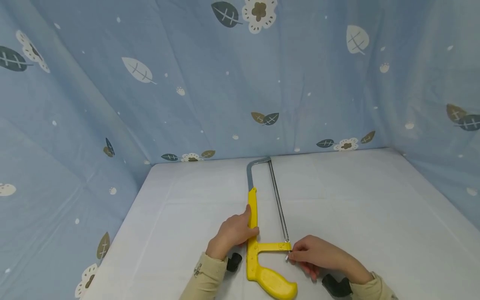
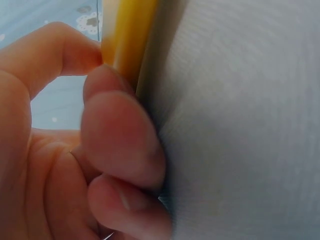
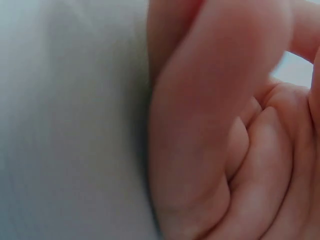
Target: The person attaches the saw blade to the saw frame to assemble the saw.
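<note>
A hacksaw with a yellow handle and a grey metal front bow lies on the white tabletop. Its thin dark blade runs from the tip of the bow down to the yellow crosspiece. My left hand grips the yellow back of the frame, thumb on one side and fingers curled at the other; the left wrist view shows the fingertips against the yellow edge. At the crosspiece's outer end, my right hand pinches the small silver wing nut. In the right wrist view, curled fingers hide the nut.
A white cloth covers the table. Blue curtains printed with leaves and flowers hang behind and at both sides. Black wrist-worn pieces show at both wrists, close to the tabletop.
</note>
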Demonstrator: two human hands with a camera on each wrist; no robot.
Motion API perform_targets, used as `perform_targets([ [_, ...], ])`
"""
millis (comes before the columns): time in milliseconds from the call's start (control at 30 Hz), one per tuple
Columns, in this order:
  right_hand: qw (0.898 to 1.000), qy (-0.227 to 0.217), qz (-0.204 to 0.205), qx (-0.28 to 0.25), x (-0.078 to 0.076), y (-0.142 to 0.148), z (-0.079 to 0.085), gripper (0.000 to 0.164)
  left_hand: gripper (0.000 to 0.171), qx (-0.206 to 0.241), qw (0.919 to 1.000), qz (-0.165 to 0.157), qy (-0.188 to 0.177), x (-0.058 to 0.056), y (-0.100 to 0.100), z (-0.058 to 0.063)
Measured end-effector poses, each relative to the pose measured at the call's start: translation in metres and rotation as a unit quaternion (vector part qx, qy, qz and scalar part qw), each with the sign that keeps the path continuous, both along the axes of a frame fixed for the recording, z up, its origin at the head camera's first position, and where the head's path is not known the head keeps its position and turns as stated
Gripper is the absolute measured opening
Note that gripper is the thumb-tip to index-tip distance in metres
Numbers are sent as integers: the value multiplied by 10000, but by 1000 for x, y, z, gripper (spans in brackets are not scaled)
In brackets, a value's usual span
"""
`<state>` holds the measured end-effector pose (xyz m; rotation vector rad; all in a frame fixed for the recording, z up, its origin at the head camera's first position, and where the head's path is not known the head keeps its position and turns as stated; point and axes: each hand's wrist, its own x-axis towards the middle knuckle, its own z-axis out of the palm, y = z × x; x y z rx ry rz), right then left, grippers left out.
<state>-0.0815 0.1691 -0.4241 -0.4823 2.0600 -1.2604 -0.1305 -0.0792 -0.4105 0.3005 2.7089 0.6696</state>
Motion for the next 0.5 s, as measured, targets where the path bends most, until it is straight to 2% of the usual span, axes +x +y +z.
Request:
perform_targets([
  [300,9998,-119,-32,-140,-4,3,-6,26,78,-42,10000,-30,-21,0,-1,1],
  [500,9998,-152,-48,-147,-4,3,-2,26,78,-79,10000,-9,2,0,-1,0],
])
